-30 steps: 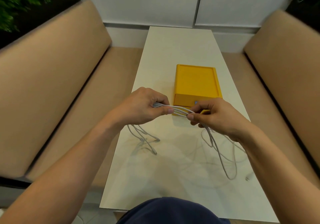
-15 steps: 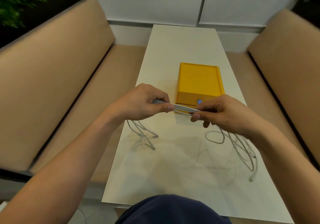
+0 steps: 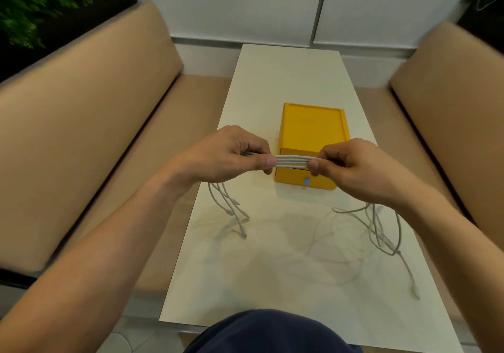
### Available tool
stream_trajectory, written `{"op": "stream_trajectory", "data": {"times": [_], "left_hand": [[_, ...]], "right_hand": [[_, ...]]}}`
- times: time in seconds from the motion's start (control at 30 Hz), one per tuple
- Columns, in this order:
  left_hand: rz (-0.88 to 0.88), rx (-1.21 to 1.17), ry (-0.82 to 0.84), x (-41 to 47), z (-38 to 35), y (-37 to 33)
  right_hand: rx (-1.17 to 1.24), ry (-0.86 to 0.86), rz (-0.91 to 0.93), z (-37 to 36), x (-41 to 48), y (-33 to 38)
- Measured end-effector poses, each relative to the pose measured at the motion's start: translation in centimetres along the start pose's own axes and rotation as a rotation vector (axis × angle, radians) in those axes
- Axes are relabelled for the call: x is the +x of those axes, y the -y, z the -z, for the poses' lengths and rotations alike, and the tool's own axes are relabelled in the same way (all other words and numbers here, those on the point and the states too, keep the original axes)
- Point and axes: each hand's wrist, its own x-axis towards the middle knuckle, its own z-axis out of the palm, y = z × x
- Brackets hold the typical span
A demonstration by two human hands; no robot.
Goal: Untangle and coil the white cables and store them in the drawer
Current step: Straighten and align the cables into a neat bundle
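Stretching between them, white cables (image 3: pixel 291 161) are pinched by left hand (image 3: pixel 226 156) and right hand (image 3: pixel 351 166).

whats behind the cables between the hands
The yellow box sits on the table behind the cables. The right hand and the cables cover part of its front; its inside cannot be seen.

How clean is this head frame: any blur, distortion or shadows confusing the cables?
Head view: sofa backs bow outward and smear at the edges; left hand, right hand and the white cables between them are sharp; soft shadows on the table resemble extra loops.
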Motion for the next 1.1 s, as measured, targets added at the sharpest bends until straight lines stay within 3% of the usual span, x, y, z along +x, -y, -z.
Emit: {"op": "stream_trajectory", "data": {"times": [0.1,0.23,0.4,0.67,0.93,1.1], "left_hand": [[-0.008,-0.096,-0.007,-0.4,0.6,0.2],[0.013,-0.168,0.012,-0.7,0.8,0.7],[-0.061,-0.132,0.032,-1.0,0.7,0.9],[-0.097,-0.025,0.066,-1.1,1.0,0.8],[-0.091,0.045,0.008,-1.0,0.6,0.8],[-0.085,-0.004,0.038,-1.5,0.7,1.6]], "right_hand": [[-0.025,0.0,0.06,0.3,-0.5,0.7],[0.18,0.096,0.129,0.7,-1.4,1.6],[0.17,-0.056,0.116,-0.2,-1.1,1.2],[0.45,0.042,0.11,0.2,-1.4,1.5],[0.176,-0.034,0.068,0.2,-1.0,1.5],[0.357,0.061,0.094,0.0,-1.4,1.8]]}}
